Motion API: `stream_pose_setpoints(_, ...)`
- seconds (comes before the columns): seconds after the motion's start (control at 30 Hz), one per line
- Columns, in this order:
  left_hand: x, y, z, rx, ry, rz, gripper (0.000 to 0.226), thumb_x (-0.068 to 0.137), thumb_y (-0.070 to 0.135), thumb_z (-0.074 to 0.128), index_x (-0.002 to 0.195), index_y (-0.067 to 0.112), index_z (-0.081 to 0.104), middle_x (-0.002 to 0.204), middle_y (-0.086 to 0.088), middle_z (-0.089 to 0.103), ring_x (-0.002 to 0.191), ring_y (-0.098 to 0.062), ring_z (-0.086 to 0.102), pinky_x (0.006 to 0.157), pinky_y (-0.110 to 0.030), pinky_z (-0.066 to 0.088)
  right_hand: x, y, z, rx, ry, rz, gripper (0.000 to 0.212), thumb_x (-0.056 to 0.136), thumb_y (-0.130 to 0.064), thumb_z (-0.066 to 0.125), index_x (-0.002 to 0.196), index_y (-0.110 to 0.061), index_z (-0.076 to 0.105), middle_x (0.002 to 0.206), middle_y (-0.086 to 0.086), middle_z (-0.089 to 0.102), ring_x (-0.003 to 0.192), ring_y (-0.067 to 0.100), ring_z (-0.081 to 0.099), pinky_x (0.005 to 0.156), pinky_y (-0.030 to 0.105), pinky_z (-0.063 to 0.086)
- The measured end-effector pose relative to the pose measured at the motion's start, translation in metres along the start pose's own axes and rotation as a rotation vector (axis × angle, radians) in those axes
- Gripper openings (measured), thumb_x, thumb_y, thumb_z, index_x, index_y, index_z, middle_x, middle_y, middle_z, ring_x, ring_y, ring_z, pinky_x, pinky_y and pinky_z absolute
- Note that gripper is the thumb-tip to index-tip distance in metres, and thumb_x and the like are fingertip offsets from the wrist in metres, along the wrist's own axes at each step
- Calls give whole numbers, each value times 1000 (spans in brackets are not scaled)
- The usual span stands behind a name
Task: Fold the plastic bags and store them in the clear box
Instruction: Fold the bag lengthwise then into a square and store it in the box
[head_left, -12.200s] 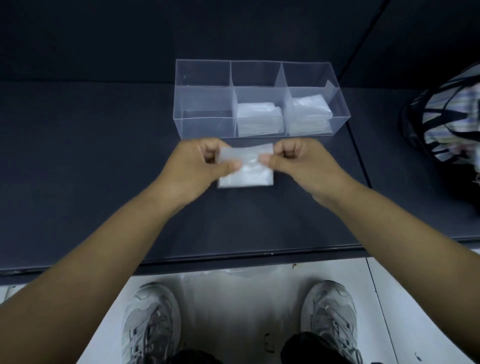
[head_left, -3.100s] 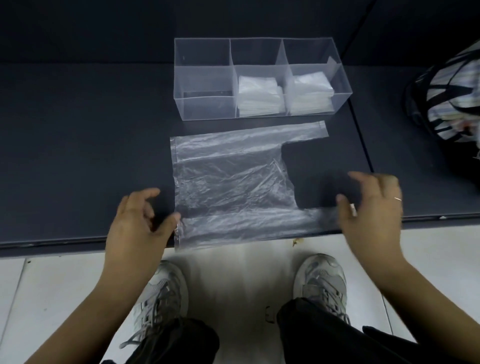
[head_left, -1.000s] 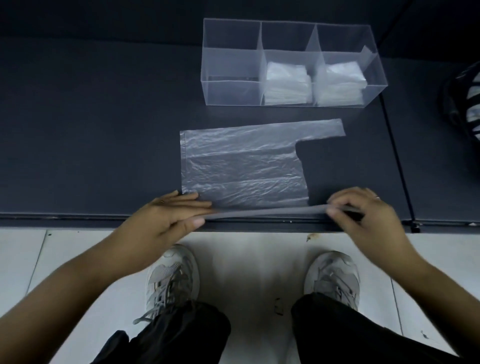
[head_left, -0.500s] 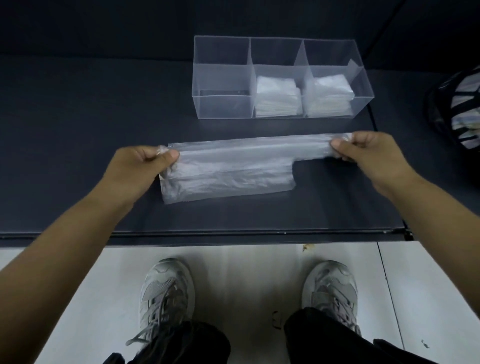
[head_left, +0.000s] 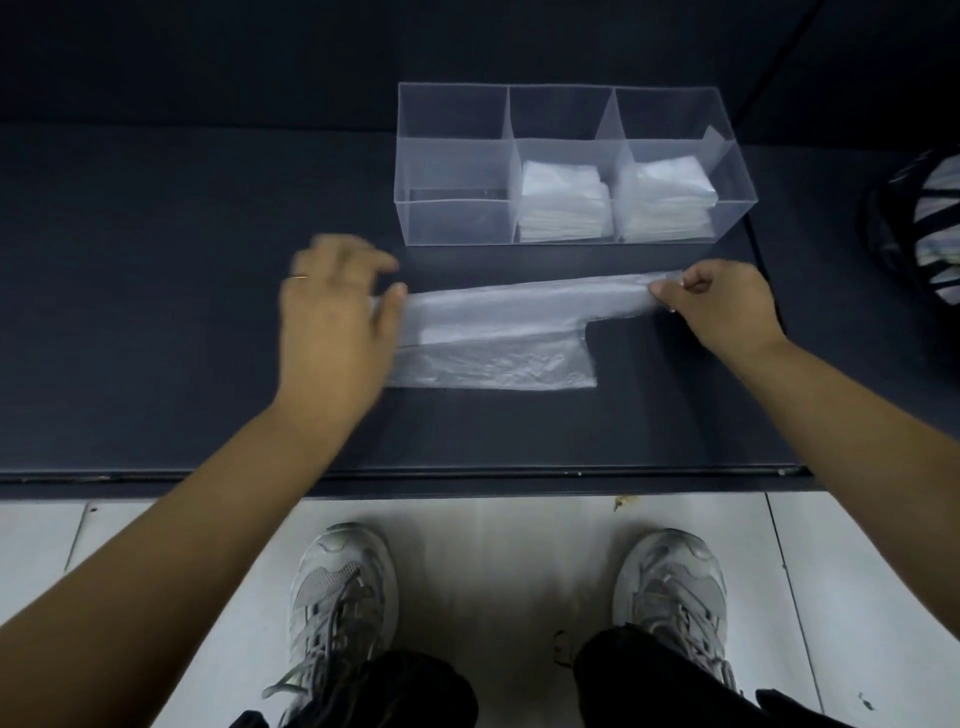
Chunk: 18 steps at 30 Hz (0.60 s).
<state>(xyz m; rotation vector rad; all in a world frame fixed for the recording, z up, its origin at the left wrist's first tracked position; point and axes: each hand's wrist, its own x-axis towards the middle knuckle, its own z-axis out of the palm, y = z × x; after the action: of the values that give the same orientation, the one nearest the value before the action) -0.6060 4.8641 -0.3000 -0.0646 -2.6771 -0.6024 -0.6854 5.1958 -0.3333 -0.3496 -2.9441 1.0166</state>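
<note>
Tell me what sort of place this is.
Probably an indoor packing or sorting bench, though I can't be sure. There is a dark tabletop over a pale tiled floor, a clear three-compartment box holding stacks of folded bags, and a half-folded plastic bag.

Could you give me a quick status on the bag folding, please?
Left hand open at left end of plastic bag. Right hand pinches its handle end. Bag folded lengthwise, flat before clear box. Nothing between them.

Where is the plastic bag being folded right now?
In the head view, the plastic bag lies on the dark table just in front of the clear box, between the left hand and the right hand.
</note>
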Motion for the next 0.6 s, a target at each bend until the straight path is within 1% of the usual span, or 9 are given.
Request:
stream_pose_setpoints(0.07, -9, 28, 8, -49, -166, 179, 32, 93, 12, 48, 119, 0, 62, 126, -20, 58, 116, -36, 53, 104, -34, 31, 1, -2, 0, -22, -3, -3, 37, 84, -33, 71, 74, 2, 61, 74, 13, 64, 68, 21, 55, 67, 30, 46)
stream_pose_setpoints(0.1, -16, 41, 14, -51, -315, 185, 39, 98, 19, 42, 131, 0, 53, 139, -19, 49, 131, -34, 43, 112, -36, 24, 1, -3, -1, -34, -9, -1, 37, 84, -33, 71, 74, 1, 61, 75, 14, 64, 69, 23, 56, 69, 31, 47)
stream_pose_setpoints(0.17, -28, 52, 32, 65, -573, 115, 58, 103, 40, 24, 150, 9, 22, 160, -8, 15, 148, -23, 7, 119, -43, 3, -1, -7, -3, -66, -32, 15, 34, 85, -32, 70, 75, -1, 61, 79, 16, 65, 74, 26, 58, 70, 31, 46)
stream_pose_setpoints(0.23, -38, 47, 48, 210, -712, 66, 70, 95, 56, 8, 153, 19, -1, 161, 2, -10, 147, -17, -14, 117, -50, -8, -5, -16, -5, -139, -12, 29, 25, 86, -27, 68, 87, -3, 63, 91, 16, 66, 86, 28, 59, 75, 32, 45)
stream_pose_setpoints(0.3, -44, 41, 56, 275, -693, 87, 75, 88, 62, -1, 151, 23, -11, 160, 5, -17, 145, -18, -20, 115, -54, -12, -15, -30, -4, -297, 127, -79, 22, 84, -17, 65, 103, -5, 62, 108, 17, 61, 103, 32, 55, 86, 38, 43)
stream_pose_setpoints(0.37, -47, 39, 58, 302, -654, 106, 76, 86, 63, -4, 150, 24, -14, 160, 5, -18, 145, -18, -21, 112, -55, -14, -32, -55, 7, -272, 213, -356, 29, 81, -8, 60, 110, -6, 62, 113, 18, 57, 107, 36, 52, 92, 42, 42)
stream_pose_setpoints(0.47, -49, 42, 58, 308, -648, 93, 77, 85, 64, -4, 151, 24, -13, 160, 4, -17, 146, -19, -19, 111, -57, -13, -61, -88, 40, -190, -141, -695, 38, 91, -17, 57, 128, -8, 56, 136, 14, 50, 127, 31, 43, 110, 40, 31)
stream_pose_setpoints(0.53, -51, 42, 56, 300, -653, 65, 79, 84, 65, -4, 151, 24, -10, 160, 3, -16, 146, -19, -19, 111, -60, -11, -72, -91, 61, -290, -365, -715, 51, 100, -34, 42, 147, -15, 35, 157, 6, 26, 145, 22, 19, 119, 37, 12)
stream_pose_setpoints(0.6, -54, 38, 52, 312, -651, 20, 82, 82, 68, -5, 152, 25, -8, 160, 2, -15, 146, -20, -18, 113, -62, -6, -71, -81, 72, -432, -426, -681, 60, 100, -48, 28, 153, -22, 14, 162, -1, 4, 148, 14, -1, 120, 36, -3)
